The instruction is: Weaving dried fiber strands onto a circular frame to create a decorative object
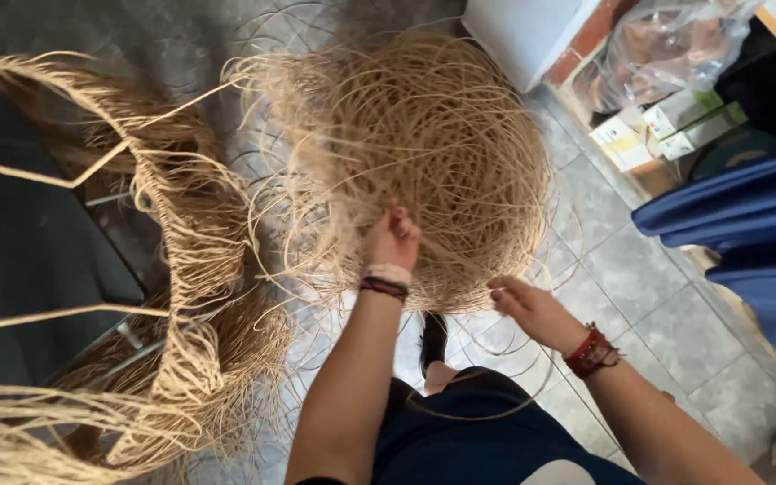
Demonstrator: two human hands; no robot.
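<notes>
I am looking down at a big round tangle of straw strands (415, 153). It sits on the grey tile floor (621, 269), right in front of my knees. Everything else I tell by this tangle.

My left hand (392, 238) is at the bottom edge of the tangle. Its fingers are curled shut and pinch some strands there. I wear 2 bands on that wrist. My right hand (532, 310) is just below the tangle, a bit to the right. Its fingers are loose and partly open. Thin strands run by them, but I cannot tell if they hold 1.

To the left of the tangle is a dark chair (29, 242). More straw hangs over it in long bunches (190, 269), and these look neater, lying side by side. So I think some straw is already pulled out and laid straight. The tangle is still thick and messy, so most of the sorting looks left to do. Loose strands lie spread on the floor all around it.

To the right of the tangle is blue cloth (747, 233). Up past that, some small boxes (666, 126) and a clear plastic bag (666, 45) sit well away from the straw. My shoe tip (433, 337) shows just below the tangle.
</notes>
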